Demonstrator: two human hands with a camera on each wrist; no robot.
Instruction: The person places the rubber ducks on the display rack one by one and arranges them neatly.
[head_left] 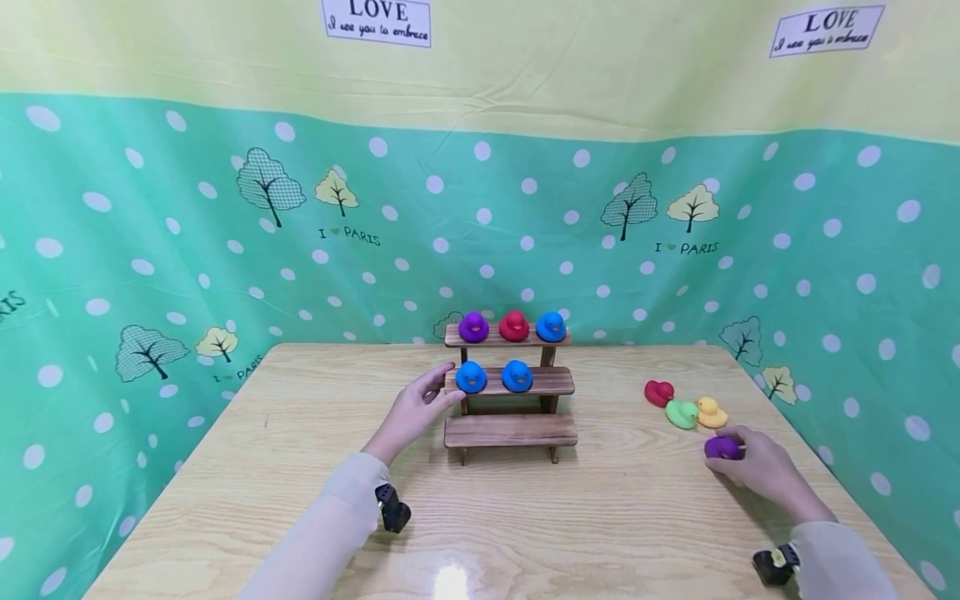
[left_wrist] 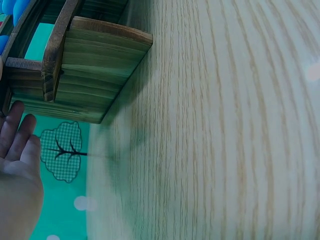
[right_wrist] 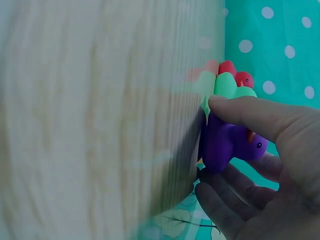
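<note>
My right hand (head_left: 761, 467) has thumb and fingers round a purple rubber duck (head_left: 722, 448) at the table's right side; the right wrist view shows the purple duck (right_wrist: 225, 142) between thumb and fingertips, close to the tabletop. At the left end of a three-step wooden stand (head_left: 510, 429), my left hand (head_left: 412, 412) reaches with relaxed, spread fingers beside a blue duck (head_left: 471, 377) on the middle step. Another blue duck (head_left: 517, 377) sits to its right. Purple (head_left: 473, 327), red (head_left: 514, 326) and blue (head_left: 551, 327) ducks line the top step.
Just beyond my right hand lie a red duck (head_left: 659, 393), a green duck (head_left: 682, 414) and a yellow duck (head_left: 711, 412), close together on the wooden table (head_left: 600, 508). A green dotted curtain (head_left: 420, 208) hangs behind the table and along its sides.
</note>
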